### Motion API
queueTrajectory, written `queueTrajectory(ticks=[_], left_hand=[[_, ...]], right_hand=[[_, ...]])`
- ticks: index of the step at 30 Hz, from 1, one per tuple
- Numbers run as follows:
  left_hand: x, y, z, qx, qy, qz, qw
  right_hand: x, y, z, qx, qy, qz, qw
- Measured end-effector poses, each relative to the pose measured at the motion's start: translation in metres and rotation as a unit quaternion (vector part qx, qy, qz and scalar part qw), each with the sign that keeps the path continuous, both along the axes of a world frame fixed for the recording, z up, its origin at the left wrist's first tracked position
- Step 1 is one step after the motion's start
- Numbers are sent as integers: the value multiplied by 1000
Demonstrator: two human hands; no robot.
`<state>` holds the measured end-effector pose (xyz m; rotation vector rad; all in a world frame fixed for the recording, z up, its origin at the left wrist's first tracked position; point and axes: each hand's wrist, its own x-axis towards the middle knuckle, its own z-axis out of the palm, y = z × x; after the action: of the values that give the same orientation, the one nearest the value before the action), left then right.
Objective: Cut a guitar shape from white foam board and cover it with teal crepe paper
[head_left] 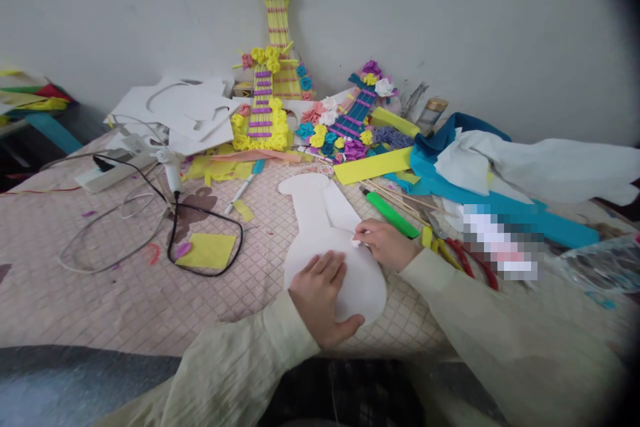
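Note:
A white guitar-shaped cutout, perhaps foam board, lies on the cloth-covered table with its narrow neck pointing away from me. My left hand rests flat on its rounded body, fingers stretched out and thumb apart. At the body's upper right edge, my right hand is closed in a pinch around a small white scrap; its exact kind is unclear. A loose white strip lies against the right side of the neck. Close by my right hand is a green-handled cutter.
Decorated toy guitars, one yellow and one blue, lean at the wall. On the left are a glue gun, its black cord and a power strip. Red-handled scissors and blue crepe paper lie right.

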<state>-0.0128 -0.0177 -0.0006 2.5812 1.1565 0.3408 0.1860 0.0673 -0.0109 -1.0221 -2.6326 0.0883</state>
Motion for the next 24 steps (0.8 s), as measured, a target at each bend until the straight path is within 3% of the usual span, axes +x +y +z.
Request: queueTrajectory(ticks=[7,13,17,24], left_hand=[[1,-2,-2,2,12,13,1000],[1,-2,-2,-7,15,11,1000],[1,-2,1,-11,27,10,1000],[0,-1,2,-3,28,1,1000]], right_hand=[[-12,14,-4,4,-1,21,1000],[19,-13,-2,12,47,15,999],[20,-23,-6,31,81,-7,996],[28,-64,-5,30,75,-4,997]])
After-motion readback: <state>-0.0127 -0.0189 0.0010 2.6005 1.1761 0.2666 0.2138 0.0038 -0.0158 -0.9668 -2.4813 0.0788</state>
